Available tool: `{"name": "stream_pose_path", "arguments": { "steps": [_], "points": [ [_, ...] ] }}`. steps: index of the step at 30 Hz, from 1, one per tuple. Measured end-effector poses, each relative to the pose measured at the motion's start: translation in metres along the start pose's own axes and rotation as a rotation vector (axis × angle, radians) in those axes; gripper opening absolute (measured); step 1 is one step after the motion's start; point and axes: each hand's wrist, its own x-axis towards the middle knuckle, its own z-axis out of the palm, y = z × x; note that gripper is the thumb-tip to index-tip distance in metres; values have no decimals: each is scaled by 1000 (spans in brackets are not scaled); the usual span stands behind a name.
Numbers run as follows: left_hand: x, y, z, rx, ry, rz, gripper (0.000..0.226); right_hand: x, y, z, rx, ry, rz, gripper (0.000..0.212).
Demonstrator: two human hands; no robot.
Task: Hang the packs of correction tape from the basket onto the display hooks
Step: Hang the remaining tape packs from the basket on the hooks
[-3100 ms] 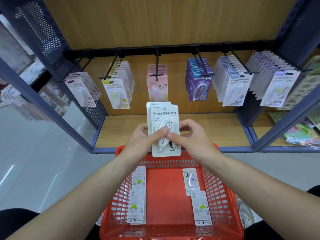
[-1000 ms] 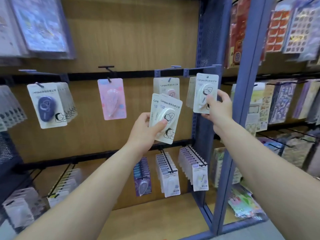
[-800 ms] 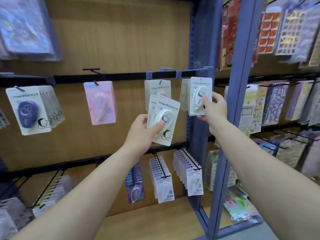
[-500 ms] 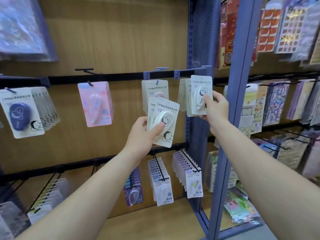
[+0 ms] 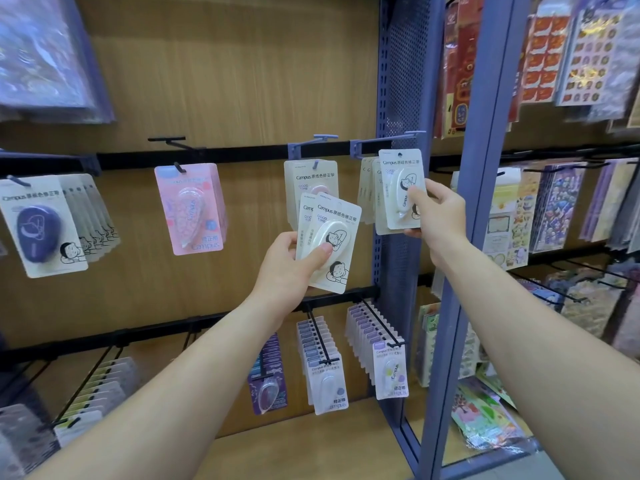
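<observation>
One pack of correction tape [image 5: 398, 168] is pinched in the right hand's [image 5: 438, 213] fingers [image 5: 414, 195], now square before the hung packs [image 5: 367, 192] on the right-end hook [image 5: 384, 143], where a second ago it was held off to their right. Whether its hole has caught, I cannot tell. Two spare packs [image 5: 332, 220] sit gripped in the left hand [image 5: 287, 268]; the basket is out of view.

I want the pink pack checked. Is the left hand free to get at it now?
Probably not yet: the left hand grips white packs. The pink pack hangs off to its left with nothing between them, so only the full grip hinders it.
</observation>
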Motion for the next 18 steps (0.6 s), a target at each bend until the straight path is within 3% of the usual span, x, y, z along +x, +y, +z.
{"name": "stream_pose_path", "arguments": {
  "steps": [6,11,14,16,18],
  "points": [
    [0,-2,0,-3,3,-4,36,6,4,4,-33,9,-8,27],
    [-1,0,3,-8,9,-4,36,12,13,7,-285,2,19,36],
    [0,1,6,-7,3,-8,38,5,20,6,-489,73,7,54],
    [1,1,7,-22,-5,-13,39,-16,20,6,-473,74,-46,44],
    [2,-1,9,-38,0,-16,40,-45,20,8,-294,-99,-29,25]
  ]
}}
